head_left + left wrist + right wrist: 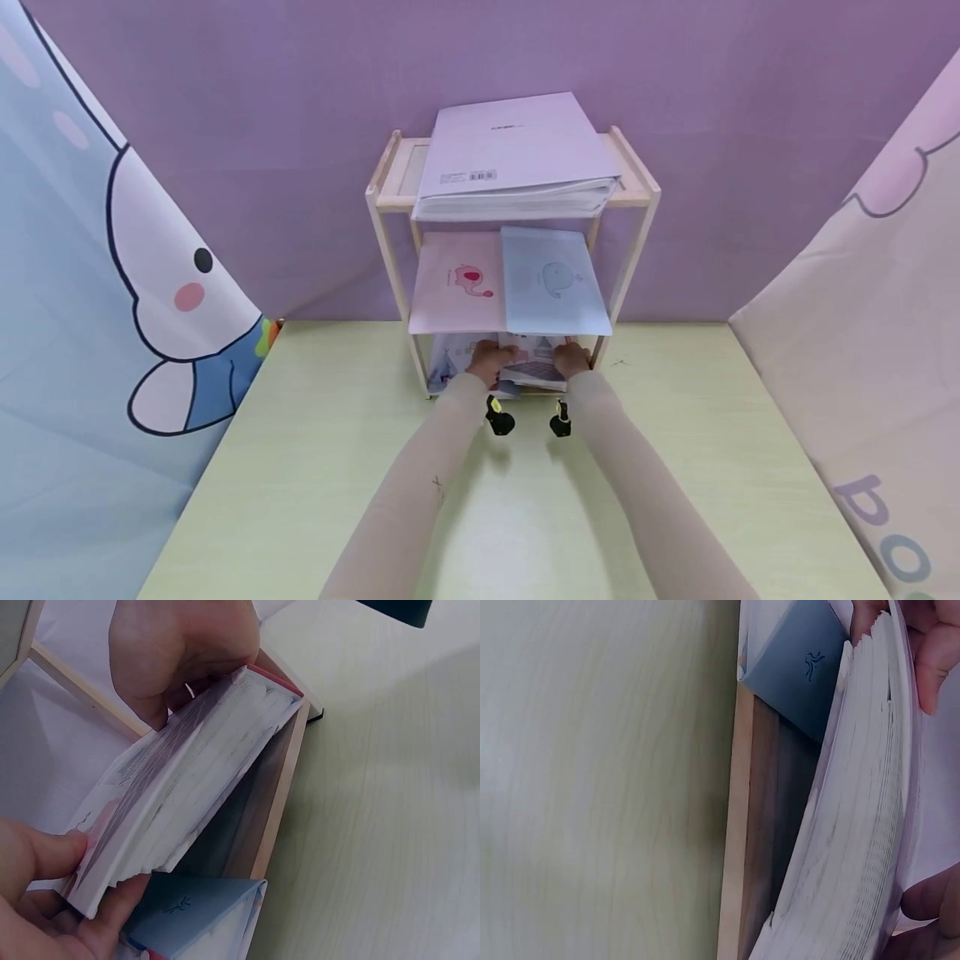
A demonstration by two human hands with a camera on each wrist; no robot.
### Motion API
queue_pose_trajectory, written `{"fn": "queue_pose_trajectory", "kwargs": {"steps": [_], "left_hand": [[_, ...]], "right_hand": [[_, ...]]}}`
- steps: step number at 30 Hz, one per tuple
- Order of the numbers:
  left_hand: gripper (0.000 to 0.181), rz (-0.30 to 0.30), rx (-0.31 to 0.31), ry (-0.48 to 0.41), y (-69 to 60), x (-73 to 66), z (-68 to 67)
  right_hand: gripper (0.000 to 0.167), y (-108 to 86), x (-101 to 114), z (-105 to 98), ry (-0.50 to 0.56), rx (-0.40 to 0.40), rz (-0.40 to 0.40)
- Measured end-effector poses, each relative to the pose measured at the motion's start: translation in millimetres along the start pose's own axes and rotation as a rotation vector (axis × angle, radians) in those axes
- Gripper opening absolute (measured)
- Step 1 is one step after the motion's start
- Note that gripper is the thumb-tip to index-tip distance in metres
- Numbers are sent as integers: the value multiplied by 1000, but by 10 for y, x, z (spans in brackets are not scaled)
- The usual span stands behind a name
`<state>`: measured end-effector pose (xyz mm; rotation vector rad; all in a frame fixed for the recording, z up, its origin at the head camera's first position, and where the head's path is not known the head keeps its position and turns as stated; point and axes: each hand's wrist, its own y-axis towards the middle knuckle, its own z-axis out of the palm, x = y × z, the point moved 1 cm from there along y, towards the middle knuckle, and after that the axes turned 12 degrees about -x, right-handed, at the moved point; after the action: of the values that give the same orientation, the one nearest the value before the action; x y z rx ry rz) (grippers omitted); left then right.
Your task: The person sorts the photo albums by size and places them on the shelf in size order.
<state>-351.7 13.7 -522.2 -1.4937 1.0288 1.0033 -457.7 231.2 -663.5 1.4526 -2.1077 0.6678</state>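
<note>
A thick book [542, 371] with a pale printed cover sits tilted on the bottom level of a small wooden shelf [390, 258]. My left hand [45, 900] pinches its near corner in the left wrist view, thumb on the cover and fingers beneath. At the opposite end, my right hand [184, 652] grips the same book; part of those fingers is hidden behind it. White page edges face outward in the right wrist view. Beside and partly under the book lies a blue-covered book [802, 671] with a small dark mark. Another pale printed book [450, 354] shows left of my left hand [491, 362].
Above, the middle level holds a pink elephant booklet [457, 283] and a light blue whale booklet [557, 283]. A thick white book [517, 150] lies on top. The shelf stands on a pale wooden table [330, 467] before a purple backdrop [262, 125], with printed cloths either side.
</note>
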Motion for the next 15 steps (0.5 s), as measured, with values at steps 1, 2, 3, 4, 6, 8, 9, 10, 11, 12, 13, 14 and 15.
{"fn": "queue_pose_trajectory", "kwargs": {"steps": [1,2,3,4,6,8,9,10,11,12,13,14,15], "left_hand": [[33,-4,-1,-1,11,7,4],[32,-10,-4,0,22,14,8],[31,-17,-6,2,32,16,10],[32,-19,-6,7,37,18,15],[32,-33,-9,21,43,21,20],[33,-45,-16,44,36,11,22],[35,-48,-18,54,30,4,25],[36,-51,-22,66,25,1,29],[38,-53,-24,81,21,-4,33],[41,-50,-30,95,15,-10,37],[43,-45,-33,113,14,-10,45],[45,-37,-37,131,8,-11,52],[46,-25,-40,153,3,-11,61]], "right_hand": [[46,-361,253,-237,-13,-23,-16],[45,-370,248,-228,-13,-41,-21],[44,-388,256,-237,-20,-52,-31],[44,-424,281,-273,-25,-33,-28],[44,-355,241,-230,-32,-30,-9],[43,-372,238,-243,-15,-42,-27],[43,-392,259,-266,-1,-18,-7],[44,-391,257,-269,11,3,4],[43,-357,225,-231,-2,-26,-18],[43,-314,186,-188,-16,-59,-40],[45,-239,129,-129,-37,-62,-52],[46,-201,104,-97,-62,-56,-51],[46,-154,67,-64,-77,-57,-60]]}}
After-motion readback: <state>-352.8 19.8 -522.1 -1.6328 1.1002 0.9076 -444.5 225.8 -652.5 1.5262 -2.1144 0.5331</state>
